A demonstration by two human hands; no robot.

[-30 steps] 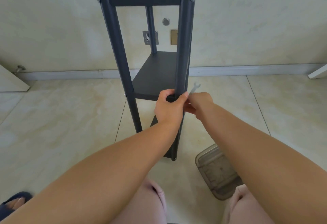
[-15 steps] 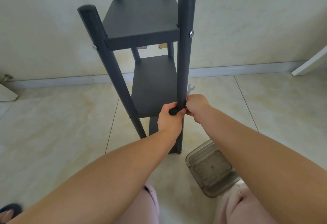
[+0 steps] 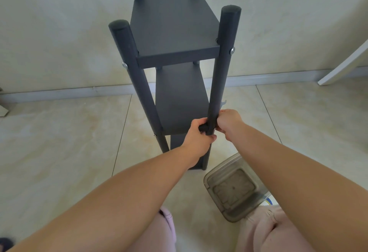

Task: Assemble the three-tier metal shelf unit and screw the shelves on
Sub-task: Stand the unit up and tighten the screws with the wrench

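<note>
Plastic container (image 3: 235,189): a clear, smoky tub is seen nearest, on the tiled floor (image 3: 59,142), right of the shelf foot.
Left hand (image 3: 198,133): closed around the near right post (image 3: 221,72), at the middle shelf's corner.
Right hand (image 3: 229,120): closed on a small wrench (image 3: 223,103), pressed to the same post from the right; only the wrench's open end is seen above the fingers.
Shelf unit (image 3: 175,22): stood upright on the floor, beyond both hands, near the wall.
Middle shelf (image 3: 179,100): level with the grip.
Top shelf screws: one silver head (image 3: 232,50) is seen on the right post, one (image 3: 124,65) on the left.
</note>
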